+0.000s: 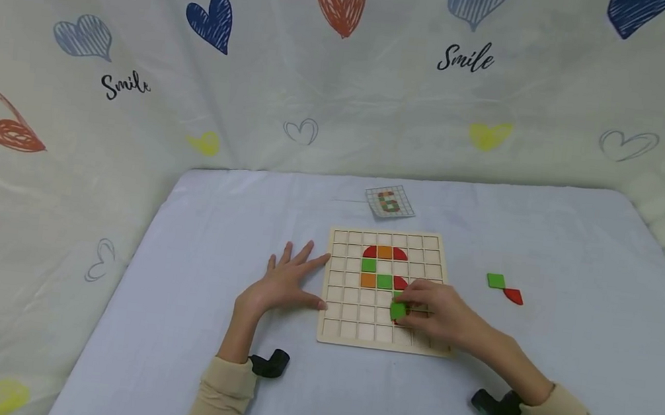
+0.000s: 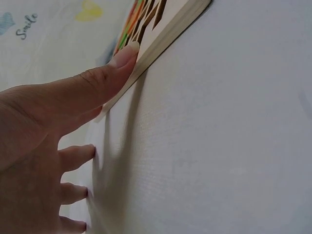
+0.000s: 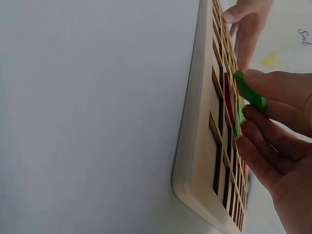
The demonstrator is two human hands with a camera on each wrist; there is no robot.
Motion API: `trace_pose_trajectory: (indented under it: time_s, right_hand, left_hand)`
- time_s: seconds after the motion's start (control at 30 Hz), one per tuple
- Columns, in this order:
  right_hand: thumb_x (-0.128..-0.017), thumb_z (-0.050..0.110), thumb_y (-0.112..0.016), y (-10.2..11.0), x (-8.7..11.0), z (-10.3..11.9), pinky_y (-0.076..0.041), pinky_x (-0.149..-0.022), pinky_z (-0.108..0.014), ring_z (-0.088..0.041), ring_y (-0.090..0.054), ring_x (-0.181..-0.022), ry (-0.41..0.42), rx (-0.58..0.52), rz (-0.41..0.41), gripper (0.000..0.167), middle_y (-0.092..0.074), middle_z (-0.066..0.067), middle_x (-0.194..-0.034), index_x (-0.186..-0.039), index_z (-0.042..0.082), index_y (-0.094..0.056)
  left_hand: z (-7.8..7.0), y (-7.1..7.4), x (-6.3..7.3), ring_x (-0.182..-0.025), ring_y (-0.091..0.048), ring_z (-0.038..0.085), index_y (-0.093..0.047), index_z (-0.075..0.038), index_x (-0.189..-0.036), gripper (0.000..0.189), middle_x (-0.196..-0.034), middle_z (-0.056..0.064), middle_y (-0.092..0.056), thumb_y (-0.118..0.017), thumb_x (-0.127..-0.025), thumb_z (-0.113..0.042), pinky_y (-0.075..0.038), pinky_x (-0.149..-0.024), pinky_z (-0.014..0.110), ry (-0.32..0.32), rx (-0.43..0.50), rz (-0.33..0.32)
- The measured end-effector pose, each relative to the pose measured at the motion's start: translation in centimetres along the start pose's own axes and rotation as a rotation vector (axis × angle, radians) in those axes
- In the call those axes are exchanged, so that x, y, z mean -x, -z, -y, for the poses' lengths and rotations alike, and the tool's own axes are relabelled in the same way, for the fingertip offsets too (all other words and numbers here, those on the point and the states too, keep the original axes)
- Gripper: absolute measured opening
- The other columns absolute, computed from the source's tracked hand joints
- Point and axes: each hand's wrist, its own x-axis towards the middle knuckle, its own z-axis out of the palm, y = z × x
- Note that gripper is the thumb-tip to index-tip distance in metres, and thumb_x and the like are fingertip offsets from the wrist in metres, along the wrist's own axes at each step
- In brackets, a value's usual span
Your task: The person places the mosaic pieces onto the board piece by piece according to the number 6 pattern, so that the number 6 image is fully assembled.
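Observation:
A wooden grid board (image 1: 346,331) lies on the white-covered table. Red, orange and green tiles fill some of its squares in a curved pattern. My right hand (image 1: 443,312) is over the board's lower right part, pinching a green tile (image 1: 397,310) between thumb and fingers. The right wrist view shows this green tile (image 3: 250,92) tilted, above a red piece (image 3: 229,97) set in the grid. My left hand (image 1: 283,283) has its fingers spread at the board's left edge. Its thumb (image 2: 126,56) touches the rim there.
Right of the board lie a loose green square tile (image 1: 496,281) and a red rounded piece (image 1: 514,296), touching at a corner. Behind the board is a pattern card (image 1: 390,202) with a coloured figure on a grid. A cloth with hearts hangs behind the table.

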Motion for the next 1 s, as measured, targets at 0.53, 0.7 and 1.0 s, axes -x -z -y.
trace_pose_trajectory:
  time_s: [0.53,0.7,1.0]
  right_hand:
    - [-0.084,0.014,-0.086,-2.0,-1.0,0.2,-0.055,-0.080,-0.025,-0.009,-0.056,-0.093,0.050,0.048,0.017,0.027,-0.069,0.004,-0.103,-0.109,0.012,-0.079]
    - [-0.084,0.014,-0.085,-2.2,-1.1,0.5,-0.054,-0.080,-0.026,-0.009,-0.054,-0.093,0.037,0.087,0.023,0.025,-0.066,0.004,-0.103,-0.108,0.013,-0.077]
    - [-0.086,0.013,-0.083,-2.3,-1.1,0.5,-0.055,-0.085,-0.031,-0.012,-0.056,-0.099,0.070,0.128,0.041,0.024,-0.065,0.001,-0.107,-0.109,0.010,-0.078]
  left_hand:
    - [-0.1,-0.2,-0.3,-0.158,0.008,0.045,-0.036,-0.031,-0.161,0.097,-0.174,0.007,-0.009,-0.086,-0.080,-0.049,0.001,-0.121,0.072,0.009,-0.016,-0.012]
    - [-0.2,-0.2,-0.3,-0.158,0.009,0.045,-0.036,-0.031,-0.161,0.096,-0.174,0.007,-0.009,-0.086,-0.080,-0.048,0.001,-0.122,0.072,0.008,-0.012,-0.011]
    - [-0.1,-0.3,-0.3,-0.158,0.008,0.045,-0.037,-0.031,-0.161,0.096,-0.174,0.007,-0.009,-0.086,-0.080,-0.047,0.002,-0.122,0.071,0.012,-0.015,-0.011]
